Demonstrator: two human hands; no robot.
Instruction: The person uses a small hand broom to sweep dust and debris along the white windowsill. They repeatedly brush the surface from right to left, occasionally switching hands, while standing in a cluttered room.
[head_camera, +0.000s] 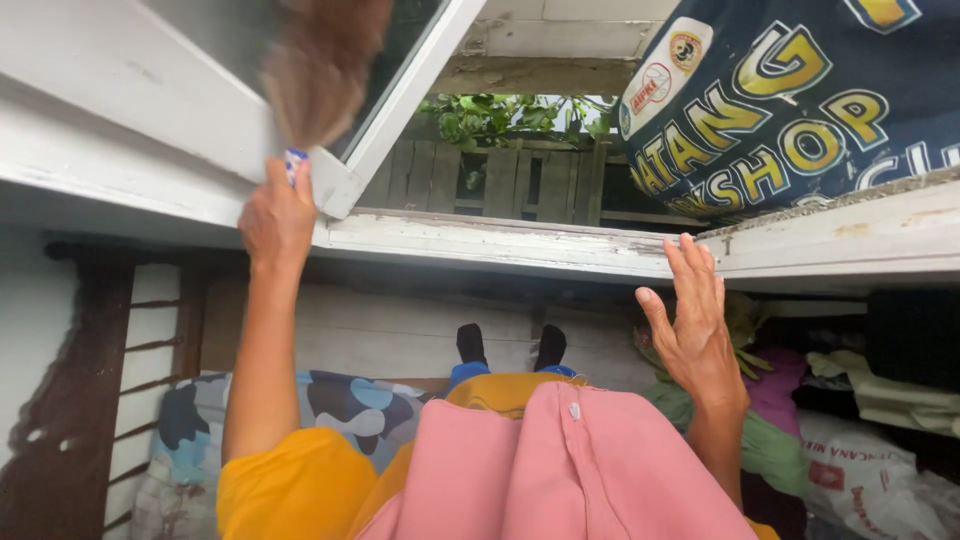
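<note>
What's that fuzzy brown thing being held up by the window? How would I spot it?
Find the open white wooden window frame running across the picture. Follow it to its left corner, where the left hand is raised. The fuzzy brown brush head sticks up from that fist on a blue-and-white handle; it is the only blurred, bristly thing there, while the right hand rests empty at the sill.

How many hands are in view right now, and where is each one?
2. The left hand is raised at the white window frame, closed round the handle of a brown duster. The right hand is open, fingertips near the sill's edge. No other hands show.
</note>
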